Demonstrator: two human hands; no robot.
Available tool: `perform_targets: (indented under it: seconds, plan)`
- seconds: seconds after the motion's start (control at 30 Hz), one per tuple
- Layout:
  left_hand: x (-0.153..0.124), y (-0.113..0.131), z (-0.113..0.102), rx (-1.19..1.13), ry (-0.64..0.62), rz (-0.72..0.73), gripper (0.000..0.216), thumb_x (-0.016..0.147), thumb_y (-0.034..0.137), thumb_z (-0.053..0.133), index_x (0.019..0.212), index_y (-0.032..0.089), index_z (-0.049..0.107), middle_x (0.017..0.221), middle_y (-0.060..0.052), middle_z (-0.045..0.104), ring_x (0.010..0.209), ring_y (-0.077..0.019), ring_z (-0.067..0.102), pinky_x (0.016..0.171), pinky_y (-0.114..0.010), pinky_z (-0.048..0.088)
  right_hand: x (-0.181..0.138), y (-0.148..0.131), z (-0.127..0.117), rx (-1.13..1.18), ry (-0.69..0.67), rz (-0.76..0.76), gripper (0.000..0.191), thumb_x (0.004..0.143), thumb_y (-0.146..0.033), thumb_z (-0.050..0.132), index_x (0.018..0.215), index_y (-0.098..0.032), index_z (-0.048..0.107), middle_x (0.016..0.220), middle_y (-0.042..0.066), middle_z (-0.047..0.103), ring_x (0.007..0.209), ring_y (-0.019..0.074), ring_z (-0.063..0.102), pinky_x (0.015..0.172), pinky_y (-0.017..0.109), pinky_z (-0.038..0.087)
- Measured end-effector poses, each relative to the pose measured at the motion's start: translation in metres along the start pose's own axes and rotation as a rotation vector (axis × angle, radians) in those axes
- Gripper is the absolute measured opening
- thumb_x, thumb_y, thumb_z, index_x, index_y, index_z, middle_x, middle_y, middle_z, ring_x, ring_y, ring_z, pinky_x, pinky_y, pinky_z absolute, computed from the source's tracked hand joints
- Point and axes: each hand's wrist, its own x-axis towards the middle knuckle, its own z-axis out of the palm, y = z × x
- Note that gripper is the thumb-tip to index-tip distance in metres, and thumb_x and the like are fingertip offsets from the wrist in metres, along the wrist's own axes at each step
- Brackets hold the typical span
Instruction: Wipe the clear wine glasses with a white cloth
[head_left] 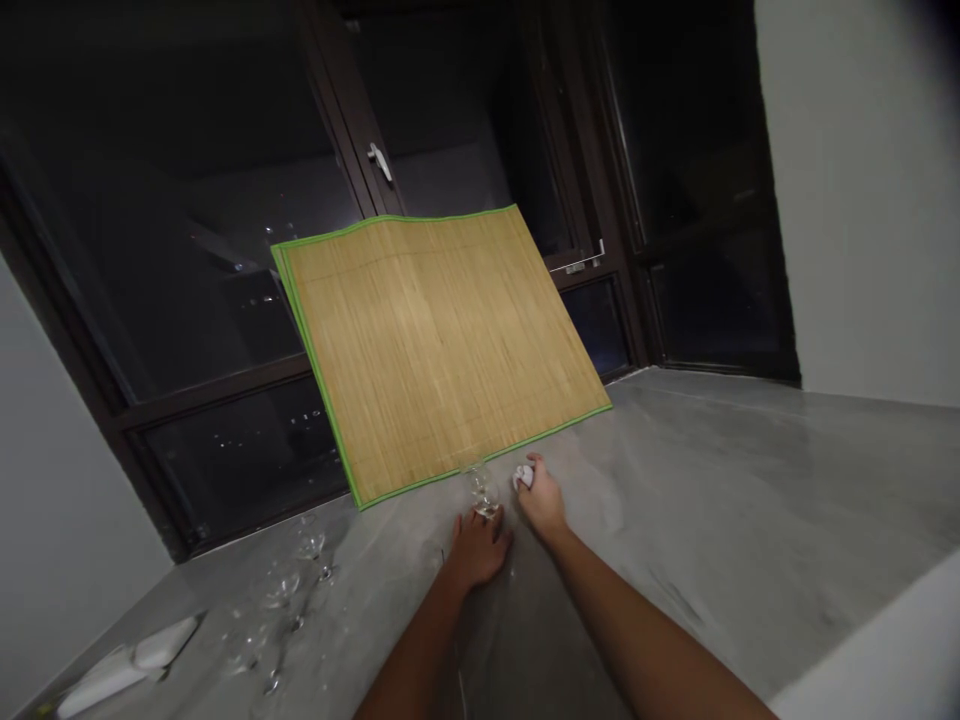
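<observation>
Your left forearm (418, 638) and right forearm (626, 610) reach forward, both bare, the right one more slanted. Your left hand (478, 549) has its back upward, fingers (471, 521) pointing forward. Your right hand (543, 500) is near it, slightly farther forward, its fingers bent inward.

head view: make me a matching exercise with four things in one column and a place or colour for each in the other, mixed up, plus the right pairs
Things
1. slatted tan mat
2. white wad
3. clear glass near the mat's lower edge
4. window handle

Places and colours
A. held in the right hand
B. fixed to the dark window frame
C. edged in green
D. at the fingers of the left hand

Right pairs
1-C
2-A
3-D
4-B
</observation>
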Motion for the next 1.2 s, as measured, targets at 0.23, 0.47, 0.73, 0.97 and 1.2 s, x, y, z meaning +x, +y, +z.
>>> perform_targets:
  seconds: [0.23, 0.47, 0.73, 0.97, 1.2]
  plan:
    - [-0.113, -0.004, -0.006, -0.053, -0.048, 0.129, 0.065, 0.096, 0.055, 0.033, 0.155, 0.029, 0.028, 0.164, -0.007, 0.020, 0.152, -0.0292, 0.015, 0.123, -0.054, 0.009, -0.001, 0.001, 0.001, -0.002, -0.002, -0.002, 0.046, 0.089, -0.019, 0.052, 0.135, -0.017, 0.044, 0.102, 0.009, 0.071, 0.091, 0.0225, 0.068, 0.076, 0.026, 0.043]
    - [-0.173, -0.058, -0.025, -0.017, -0.048, -0.031, 0.064, 0.094, 0.052, 0.040, 0.154, 0.032, 0.030, 0.164, -0.003, 0.020, 0.151, -0.0263, 0.018, 0.123, -0.047, 0.013, -0.001, 0.003, 0.003, -0.006, -0.006, -0.010, 0.047, 0.090, -0.021, 0.052, 0.136, -0.016, 0.043, 0.100, 0.009, 0.070, 0.089, 0.0221, 0.067, 0.073, 0.027, 0.042]
    - [-0.129, -0.169, -0.039, -0.097, 0.055, -0.324, 0.073, 0.087, 0.051, 0.048, 0.151, 0.017, 0.038, 0.158, -0.013, 0.032, 0.150, -0.0287, 0.021, 0.122, -0.046, 0.011, 0.001, 0.008, 0.006, -0.029, -0.004, -0.054, 0.047, 0.090, -0.022, 0.051, 0.136, -0.015, 0.043, 0.098, 0.010, 0.070, 0.087, 0.0235, 0.067, 0.073, 0.028, 0.042]
    - [-0.120, -0.195, -0.033, -0.241, 0.229, -0.341, 0.072, 0.073, 0.041, 0.063, 0.139, 0.013, 0.055, 0.152, -0.012, 0.046, 0.148, -0.0272, 0.028, 0.121, -0.038, 0.020, 0.002, 0.010, 0.007, -0.037, -0.005, -0.069, 0.047, 0.090, -0.022, 0.050, 0.135, -0.016, 0.042, 0.098, 0.009, 0.070, 0.087, 0.0232, 0.067, 0.073, 0.028, 0.042]
    - [-0.129, -0.197, -0.031, -0.310, 0.352, -0.369, 0.059, 0.072, 0.038, 0.063, 0.125, 0.011, 0.067, 0.144, -0.015, 0.054, 0.139, -0.0280, 0.044, 0.117, -0.038, 0.030, 0.001, 0.008, 0.007, -0.032, -0.007, -0.064, 0.046, 0.089, -0.022, 0.050, 0.135, -0.015, 0.043, 0.097, 0.010, 0.070, 0.085, 0.0234, 0.067, 0.071, 0.028, 0.042]
